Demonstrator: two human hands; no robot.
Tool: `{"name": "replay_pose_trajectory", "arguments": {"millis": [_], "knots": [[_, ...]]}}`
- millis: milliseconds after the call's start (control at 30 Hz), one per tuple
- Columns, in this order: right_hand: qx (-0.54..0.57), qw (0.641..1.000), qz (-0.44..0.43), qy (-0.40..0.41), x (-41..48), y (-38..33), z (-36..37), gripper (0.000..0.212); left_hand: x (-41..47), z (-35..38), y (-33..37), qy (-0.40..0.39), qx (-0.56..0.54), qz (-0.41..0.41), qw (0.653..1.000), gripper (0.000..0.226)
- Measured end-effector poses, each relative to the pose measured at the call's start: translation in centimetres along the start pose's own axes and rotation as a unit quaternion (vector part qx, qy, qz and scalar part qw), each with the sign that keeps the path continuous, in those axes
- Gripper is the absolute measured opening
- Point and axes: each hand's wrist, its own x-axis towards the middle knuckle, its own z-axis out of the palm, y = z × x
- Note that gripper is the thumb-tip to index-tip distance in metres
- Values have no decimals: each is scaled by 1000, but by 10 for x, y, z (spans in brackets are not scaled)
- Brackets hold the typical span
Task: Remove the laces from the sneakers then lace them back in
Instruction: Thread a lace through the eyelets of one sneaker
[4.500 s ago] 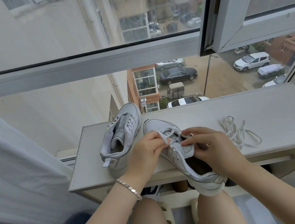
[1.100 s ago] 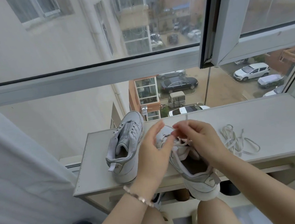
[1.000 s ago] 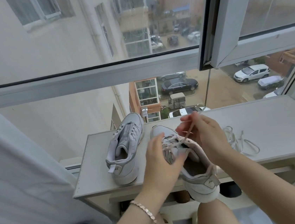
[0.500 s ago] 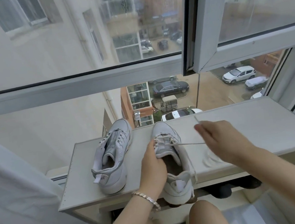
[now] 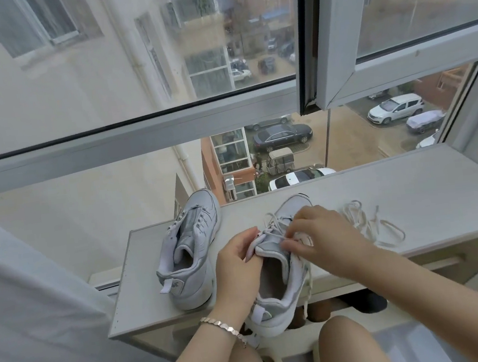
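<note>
- Head view: the right hand (image 5: 325, 239) covers the upper eyelets of the nearer sneaker (image 5: 277, 292). This partly hides where its fingertips meet the lace (image 5: 272, 221), and the toe shows only beyond the knuckles.
- Dark shapes under the cabinet top (image 5: 411, 191) are too shadowed to name.
- The left hand (image 5: 238, 267) curls round the tongue and left collar of that sneaker. The right hand's thumb and fingers bend down and pinch the lace at the throat.
- One lace end dangles off the sneaker's right side, past the cabinet's near edge.
- The nearer sneaker lies toe-away, with its heel overhanging that near edge above the person's knees.
- The second sneaker (image 5: 189, 255) stands just to its left, apart from both hands.
- A loose lace (image 5: 368, 225) lies heaped just right of the right hand, and bare top runs on to the right end.
- A curtain (image 5: 21, 295) hangs close on the left.
</note>
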Motion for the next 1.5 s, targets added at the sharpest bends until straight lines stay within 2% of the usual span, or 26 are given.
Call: {"name": "replay_pose_trajectory", "arguments": {"millis": [67, 133, 233, 300, 367, 533, 667, 767, 833, 900, 1000, 1100, 1167, 1233, 1267, 1300, 1333, 1400, 1500], "knots": [[-19, 1000, 5, -22, 4, -5, 6, 34, -2, -1, 0, 10, -45, -10, 999, 32], [-13, 1000, 2, -8, 5, -5, 9, 32, -4, -2, 3, 13, -82, -14, 996, 30], [117, 993, 17, 29, 1, -10, 7, 26, -4, 0, 12, 21, -105, -44, 993, 23], [196, 979, 26, 45, 1, -15, 5, 28, -2, 4, 17, 2, -38, -38, 999, 17], [240, 969, 25, 54, 0, -20, 2, 28, 0, 8, 19, -6, 36, -10, 999, 22], [376, 920, -14, 113, -9, -22, -27, 31, 5, 11, 16, 74, 138, 39, 987, 29], [411, 899, -25, 150, -20, -16, -40, 31, 5, 16, 20, 108, 163, 58, 979, 27], [456, 879, 48, 132, -28, -4, -33, 34, 12, 8, 23, 146, 171, 59, 973, 25], [511, 847, 123, 79, -32, 6, -34, 36, 18, -1, 22, 152, 179, 56, 970, 24], [555, 814, 163, 48, -34, 16, -40, 35, 21, -9, 20, 147, 188, 57, 970, 23], [630, 755, 170, 65, -31, 22, -49, 30, 19, -12, 24, 127, 218, 80, 964, 19], [714, 682, 144, 64, -24, 11, -50, 21, 9, -3, 39, 105, 251, 162, 949, 20], [746, 653, 118, 61, -18, -2, -49, 16, -1, 7, 51, 19, 203, 153, 967, 16], [755, 646, 91, 72, -10, -13, -46, 18, -11, 19, 65, -146, 73, 24, 986, 22], [758, 643, 81, 79, -6, -17, -46, 19, -14, 23, 67, -206, 21, -25, 978, 29], [759, 641, 77, 88, -2, -20, -46, 19, -16, 26, 66, -246, -2, -36, 969, 32], [757, 642, 77, 99, 1, -21, -46, 19, -17, 27, 65, -265, -7, -28, 964, 28], [731, 664, 93, 130, 7, -18, -47, 20, -17, 20, 65, -253, 4, -8, 967, 13], [681, 691, 148, 189, 12, -4, -44, 22, -8, 3, 64, -179, 57, -3, 982, 28]]}}
